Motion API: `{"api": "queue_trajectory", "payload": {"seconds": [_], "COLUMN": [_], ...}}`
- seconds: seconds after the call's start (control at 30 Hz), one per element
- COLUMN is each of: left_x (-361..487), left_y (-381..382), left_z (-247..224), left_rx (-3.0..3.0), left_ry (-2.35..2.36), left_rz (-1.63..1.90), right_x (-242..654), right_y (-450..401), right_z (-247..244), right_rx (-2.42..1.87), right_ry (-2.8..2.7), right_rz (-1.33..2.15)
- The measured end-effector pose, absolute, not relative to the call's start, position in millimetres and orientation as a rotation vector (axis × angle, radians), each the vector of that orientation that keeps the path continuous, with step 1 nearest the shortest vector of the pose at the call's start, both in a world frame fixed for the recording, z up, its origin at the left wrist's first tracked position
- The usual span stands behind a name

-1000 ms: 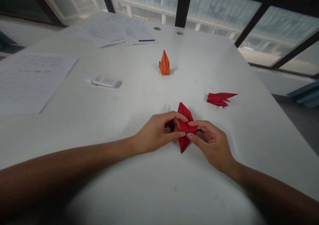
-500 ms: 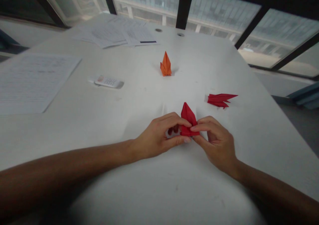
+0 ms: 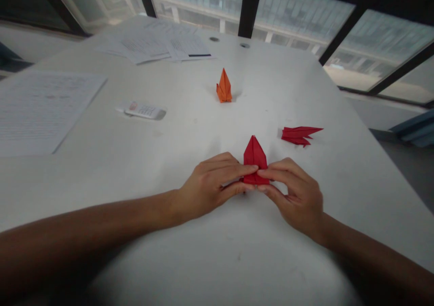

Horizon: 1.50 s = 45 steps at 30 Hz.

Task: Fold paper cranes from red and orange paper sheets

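White table (image 3: 233,270) fills most of the view, w/ windows (image 3: 305,23) along the far side. On it at L: a single printed sheet (image 3: 47,116); farther back, a pile of papers (image 3: 145,46), overlapping — both same as a sec ago.

Both hands are busy w/ one thing. Left hand (image 3: 210,179): pinching, fingers laid flatter across the paper's face than half a sec ago, thumb along its near edge. Right hand (image 3: 298,193): same sort of pinch from the other side, index on the face, thumb at the near edge; fingertips of the two almost meet mid-paper.

Red folded paper (image 3: 254,154) is btwn them, front-centre of the table. Main change here: a sec ago it had a point at each end, far + near; now just the far peak shows, w/ a straight near edge and a centre line facing up. Prob. means the near half is folded back on the rest, and the bottom crease is being squared/pressed — my read, underside hidden.

Smaller pcs, all unmoved: second red piece (image 3: 300,135) lying to the R, white printed item (image 3: 144,110) to the L, orange folded piece (image 3: 224,87) upright beyond the hands.
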<state>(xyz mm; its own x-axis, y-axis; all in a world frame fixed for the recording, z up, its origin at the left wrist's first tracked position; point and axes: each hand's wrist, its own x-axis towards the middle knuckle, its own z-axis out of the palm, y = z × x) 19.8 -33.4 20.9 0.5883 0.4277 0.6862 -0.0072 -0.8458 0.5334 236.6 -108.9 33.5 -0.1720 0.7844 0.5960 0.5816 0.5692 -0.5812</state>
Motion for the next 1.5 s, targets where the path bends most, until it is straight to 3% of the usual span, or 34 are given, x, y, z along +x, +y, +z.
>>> {"api": "queue_trajectory", "payload": {"seconds": [0.13,0.6,1.0,1.33,1.4,1.5], "left_x": [18.7,18.6,11.0,-5.6,-9.3,-11.8], "left_y": [-34.0,-40.4,-35.0,-27.2,-23.5,-17.9], "left_z": [23.5,31.8,27.2,37.8,33.5,32.5], "left_rx": [2.359,2.165,2.619,2.739,2.784,2.801], "left_ry": [0.327,0.514,0.472,0.219,0.237,0.205], "left_rz": [1.186,1.062,1.250,1.023,1.023,1.068], "right_x": [236.3,235.0,231.5,235.3,234.3,230.5], "right_y": [-107.6,-107.7,-109.6,-115.5,-117.7,-122.1], "right_z": [36.4,35.3,40.8,44.5,45.3,46.4], "right_rx": [-1.063,-1.087,-1.078,-0.986,-0.998,-1.128], "right_ry": [-1.891,-1.863,-1.869,-1.935,-1.934,-1.862], "right_rz": [0.150,0.210,0.173,-0.067,0.023,0.467]}}
